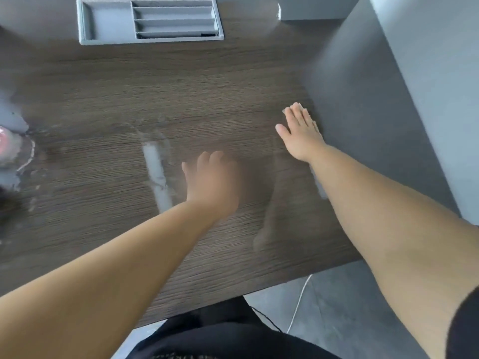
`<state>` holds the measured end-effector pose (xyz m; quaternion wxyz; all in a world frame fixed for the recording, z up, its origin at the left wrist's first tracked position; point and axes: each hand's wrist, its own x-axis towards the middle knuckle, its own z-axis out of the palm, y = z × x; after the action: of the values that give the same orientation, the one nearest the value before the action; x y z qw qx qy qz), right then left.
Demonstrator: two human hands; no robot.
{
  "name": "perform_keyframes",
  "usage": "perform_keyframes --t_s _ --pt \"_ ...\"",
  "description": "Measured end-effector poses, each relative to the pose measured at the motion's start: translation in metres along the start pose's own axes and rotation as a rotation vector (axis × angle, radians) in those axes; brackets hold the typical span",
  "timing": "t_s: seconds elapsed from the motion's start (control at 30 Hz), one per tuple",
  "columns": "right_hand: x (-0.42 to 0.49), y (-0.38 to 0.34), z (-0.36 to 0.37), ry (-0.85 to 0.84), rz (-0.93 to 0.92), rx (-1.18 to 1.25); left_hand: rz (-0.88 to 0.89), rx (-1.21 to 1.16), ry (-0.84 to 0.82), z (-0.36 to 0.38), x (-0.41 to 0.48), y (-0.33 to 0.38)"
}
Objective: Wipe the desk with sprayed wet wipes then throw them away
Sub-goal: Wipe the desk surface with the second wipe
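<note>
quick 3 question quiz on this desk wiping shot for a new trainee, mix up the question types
1. True or false: the right hand lies flat on a pale wet wipe near the right edge of the dark wood-grain desk.
2. Multiple choice: the grey plastic compartment tray set into the desk sits at the A) near edge B) far edge C) right edge.
3. Fill in: the blurred left hand is just right of a pale wet ___ on the wood.

Key: 1 true; 2 B; 3 streak.
</note>
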<state>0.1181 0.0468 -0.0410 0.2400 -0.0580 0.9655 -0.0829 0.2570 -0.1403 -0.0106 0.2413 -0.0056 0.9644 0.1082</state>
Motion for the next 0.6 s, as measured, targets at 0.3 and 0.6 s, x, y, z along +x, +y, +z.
perform_keyframes --t_s 0.3,0.6 --pt "-0.146 -0.034 0.087 -0.008 -0.106 -0.090 0.042 -0.027 -0.039 0.042 -0.059 0.002" --pt "-0.109 0.029 0.056 -0.024 0.080 0.010 0.021 -0.048 -0.008 0.044 -0.080 0.008"
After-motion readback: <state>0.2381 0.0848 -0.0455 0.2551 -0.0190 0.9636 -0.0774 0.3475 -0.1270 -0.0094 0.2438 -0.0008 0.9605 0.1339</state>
